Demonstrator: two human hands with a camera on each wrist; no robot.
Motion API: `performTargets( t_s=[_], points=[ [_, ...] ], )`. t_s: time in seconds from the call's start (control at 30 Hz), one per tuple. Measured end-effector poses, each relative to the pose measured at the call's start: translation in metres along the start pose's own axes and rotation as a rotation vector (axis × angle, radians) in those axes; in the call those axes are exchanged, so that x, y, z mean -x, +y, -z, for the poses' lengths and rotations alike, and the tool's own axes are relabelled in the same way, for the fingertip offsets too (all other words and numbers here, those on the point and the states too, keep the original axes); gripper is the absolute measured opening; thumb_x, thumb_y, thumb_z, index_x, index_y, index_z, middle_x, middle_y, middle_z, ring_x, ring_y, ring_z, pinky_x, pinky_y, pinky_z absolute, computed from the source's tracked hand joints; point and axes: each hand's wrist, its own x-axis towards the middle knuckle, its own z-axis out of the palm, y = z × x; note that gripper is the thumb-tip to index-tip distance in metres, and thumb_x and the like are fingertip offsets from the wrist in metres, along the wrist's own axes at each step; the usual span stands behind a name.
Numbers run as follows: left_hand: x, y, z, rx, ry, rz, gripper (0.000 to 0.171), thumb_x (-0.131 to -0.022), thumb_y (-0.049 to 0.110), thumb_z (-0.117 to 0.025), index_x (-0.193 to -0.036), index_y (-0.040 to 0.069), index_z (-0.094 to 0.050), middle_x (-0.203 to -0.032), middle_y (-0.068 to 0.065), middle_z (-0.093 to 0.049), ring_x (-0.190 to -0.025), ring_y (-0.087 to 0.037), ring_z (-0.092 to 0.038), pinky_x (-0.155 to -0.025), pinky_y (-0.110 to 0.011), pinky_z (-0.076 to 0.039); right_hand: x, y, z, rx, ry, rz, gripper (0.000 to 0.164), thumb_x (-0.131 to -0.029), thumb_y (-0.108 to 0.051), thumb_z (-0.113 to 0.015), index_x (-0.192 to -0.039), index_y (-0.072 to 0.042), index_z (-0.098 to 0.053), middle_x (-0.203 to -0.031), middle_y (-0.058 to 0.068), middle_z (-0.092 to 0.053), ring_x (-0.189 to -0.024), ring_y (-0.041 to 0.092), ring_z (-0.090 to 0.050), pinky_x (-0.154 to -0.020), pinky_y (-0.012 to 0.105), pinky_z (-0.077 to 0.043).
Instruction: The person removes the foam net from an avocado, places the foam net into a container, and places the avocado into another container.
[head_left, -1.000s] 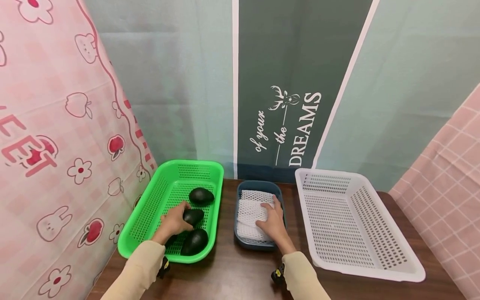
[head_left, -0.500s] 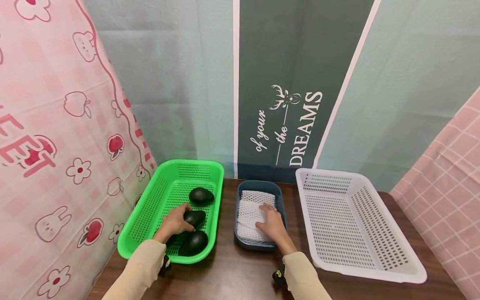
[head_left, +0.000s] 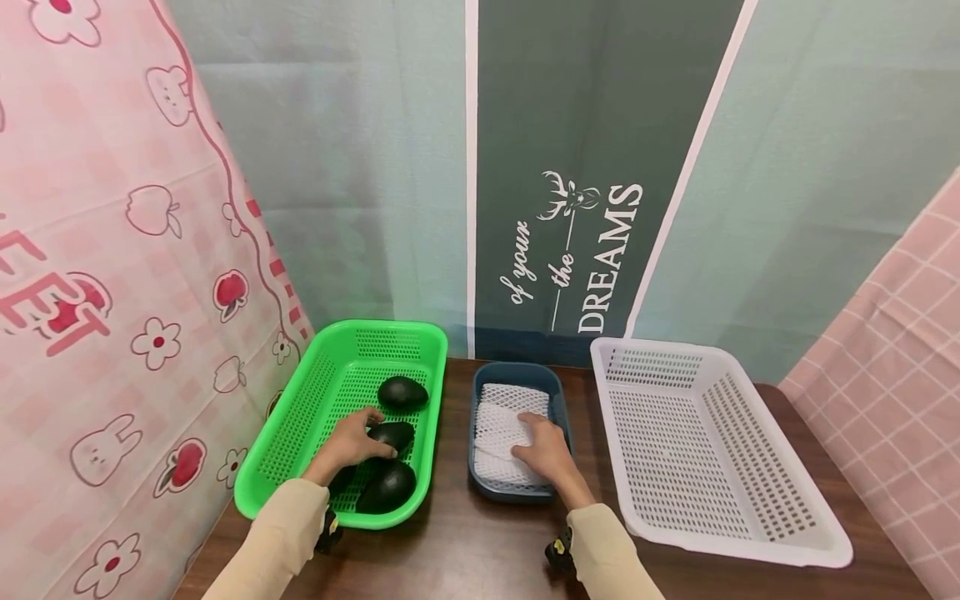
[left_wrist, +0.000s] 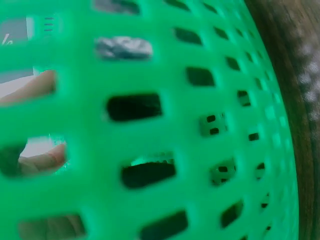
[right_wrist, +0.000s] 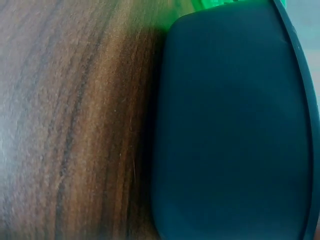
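In the head view, my left hand point(head_left: 349, 442) is inside the green basket point(head_left: 251, 487), its thumb and fingers round the middle avocado point(head_left: 397, 434). Another dark avocado point(head_left: 402, 392) lies beyond it and one more avocado point(head_left: 388, 488) nearer; a further dark shape shows partly under the hand. Through the basket's holes the left wrist view catches parts of fingers point(left_wrist: 42, 161). My right hand point(head_left: 547, 452) is in the small blue basket point(head_left: 517, 371), its fingers bent on white foam netting point(head_left: 498, 427), which it seems to pinch. The right wrist view shows mostly that basket's outer wall.
A large white basket point(head_left: 678, 458) stands to the right on the brown wooden table point(head_left: 457, 550). Behind everything hangs a grey-green curtain point(head_left: 367, 167). Pink patterned cloth point(head_left: 150, 275) encloses the left side and pink checked cloth point(head_left: 892, 367) the right.
The right hand's fingers, outstretched a second ago, have bent in on the foam netting. In the left hand's grip, the middle avocado has shifted slightly right.
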Motion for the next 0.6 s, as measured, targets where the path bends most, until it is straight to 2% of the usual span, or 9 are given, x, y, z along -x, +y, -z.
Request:
performTargets(
  t_s=[0.2, 0.4, 0.6],
  points=[
    [-0.0005, 0.0014, 0.0005, 0.023, 0.023, -0.011, 0.048, -0.065, 0.020, -0.079, -0.103, 0.002, -0.057, -0.103, -0.013, -0.057, -0.094, -0.032, -0.052, -0.074, -0.043, -0.043, 0.0009, -0.0018, 0.0007, -0.012, 0.034, 0.001, 0.048, -0.068, -0.010, -0.073, -0.114, -0.003, -0.058, -0.119, 0.016, -0.052, -0.110, 0.033, -0.046, -0.087, 0.047, -0.038],
    [-0.0019, -0.0004, 0.0002, 0.025, 0.026, -0.002, 0.050, -0.064, 0.020, -0.079, -0.104, 0.001, -0.058, -0.103, -0.013, -0.057, -0.094, -0.031, -0.052, -0.074, -0.043, -0.043, 0.0000, -0.0023, 0.0015, -0.010, 0.062, 0.000, 0.042, -0.070, -0.012, -0.072, -0.110, -0.004, -0.061, -0.114, 0.014, -0.056, -0.107, 0.030, -0.049, -0.086, 0.044, -0.040],
    [-0.0017, 0.0003, 0.0018, 0.017, 0.019, 0.012, 0.054, -0.066, 0.020, -0.078, -0.111, 0.000, -0.055, -0.107, -0.016, -0.056, -0.095, -0.033, -0.051, -0.073, -0.044, -0.043, 0.0000, -0.0050, 0.0053, -0.082, 0.102, 0.006, 0.036, -0.073, -0.012, -0.068, -0.108, -0.007, -0.063, -0.111, 0.013, -0.058, -0.105, 0.028, -0.051, -0.085, 0.045, -0.040]
  ],
)
